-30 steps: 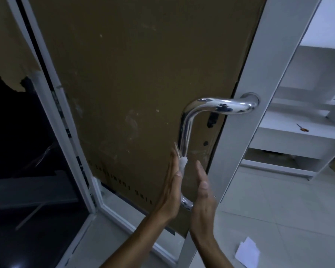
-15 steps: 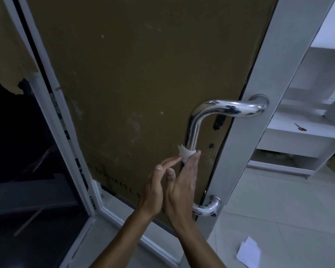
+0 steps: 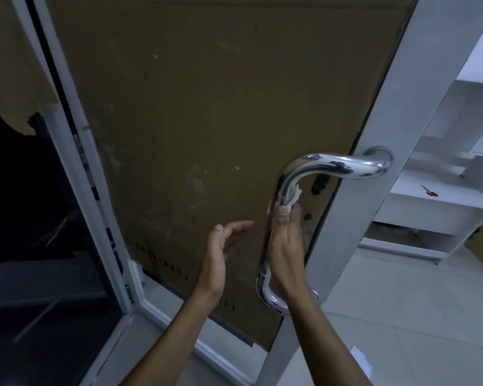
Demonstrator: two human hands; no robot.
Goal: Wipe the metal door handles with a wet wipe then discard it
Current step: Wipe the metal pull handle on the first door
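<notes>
Right hand (image 3: pixel 286 246) is up against the door handle (image 3: pixel 279 201), pinching the wet wipe (image 3: pixel 290 197) between thumb and fingers and pressing it to the vertical bar just under the handle's upper bend. The wipe is bunched, a white crumple poking out above the fingertips, tight on the inner side of the chrome tube. The palm lies alongside the lower stretch of the bar.

Left hand (image 3: pixel 221 246) hangs to the left of the handle, apart from it, fingers straight and relaxed, holding nothing, palm turned toward the bar.

The handle itself is a polished curved pull: its top arm runs right into the grey door frame (image 3: pixel 374 190), and its bottom end curls back into the same frame below the right wrist. Behind the handle, brown cardboard (image 3: pixel 207 121) covers the door panel, with a line of small dark print low down to the handle's left.

Right of the handle, past the frame, white shelves (image 3: pixel 430 196) stand with a small orange-handled tool (image 3: pixel 430 191) lying on one. Below and right of the handle, a white scrap of paper (image 3: pixel 360 358) lies on the tiled floor (image 3: pixel 402 302).
</notes>
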